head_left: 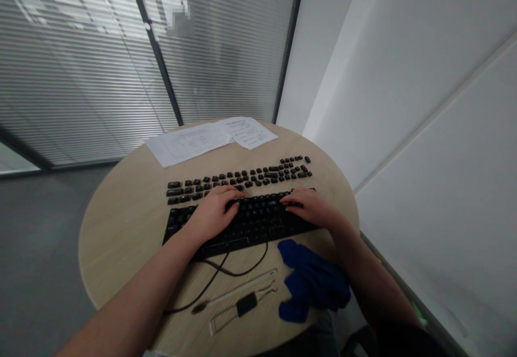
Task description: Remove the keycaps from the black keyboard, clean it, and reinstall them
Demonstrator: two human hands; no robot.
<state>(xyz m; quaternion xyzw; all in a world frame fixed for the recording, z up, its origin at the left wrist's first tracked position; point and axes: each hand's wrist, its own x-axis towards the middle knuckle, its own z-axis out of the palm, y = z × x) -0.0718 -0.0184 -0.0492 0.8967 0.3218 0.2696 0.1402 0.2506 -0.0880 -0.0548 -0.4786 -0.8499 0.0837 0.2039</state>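
A black keyboard (258, 222) lies on the round wooden table, with most key positions in its upper part capped. My left hand (220, 211) rests over its left half, fingers stretched toward the back edge and thumb apart from them. Over the right half, my right hand (309, 206) touches the keys with its fingertips, and a dark gap shows between finger and thumb. Behind the keyboard, loose black keycaps (271, 174) stand in rows, partly hidden by my left hand. In front lie a wire keycap puller (246, 304), a slim brush (238, 291) and a crumpled blue cloth (313, 281).
The keyboard's dark cable (205, 287) loops over the front of the table (117, 228). Printed sheets of paper (189, 142) lie at the table's back edge. A glass partition with blinds (226, 66) stands beyond, and a white wall (424, 104) rises on the right.
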